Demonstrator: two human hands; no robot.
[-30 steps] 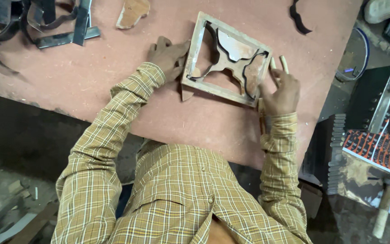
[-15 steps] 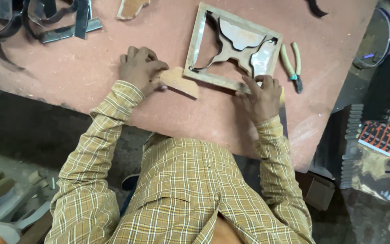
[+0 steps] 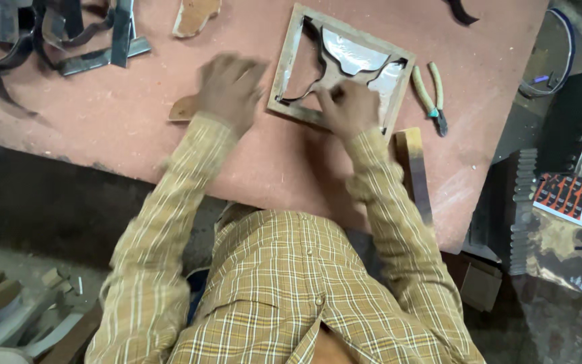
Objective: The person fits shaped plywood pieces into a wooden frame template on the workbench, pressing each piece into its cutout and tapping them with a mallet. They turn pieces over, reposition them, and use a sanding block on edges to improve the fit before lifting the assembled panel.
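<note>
A square wooden frame (image 3: 289, 64) lies on the reddish tabletop (image 3: 102, 135), with curved metal strips and shiny sheet pieces set inside it. My right hand (image 3: 349, 108) rests on the frame's near edge, fingers curled onto the inner strip. My left hand (image 3: 230, 86), blurred by motion, lies just left of the frame. It covers a flat tan wooden piece (image 3: 182, 108) that sticks out to its left.
Green-handled pliers (image 3: 428, 94) lie right of the frame, with a dark wooden block (image 3: 413, 172) nearer the table edge. Bent metal strips (image 3: 69, 40) are heaped at the far left, and a broken wood piece (image 3: 195, 15) lies at the top. Tools and clutter fill the floor on the right.
The pliers left my right hand and lie beside the frame. My right hand shifted left onto the frame's near edge. My left hand came over the tan wooden piece.
</note>
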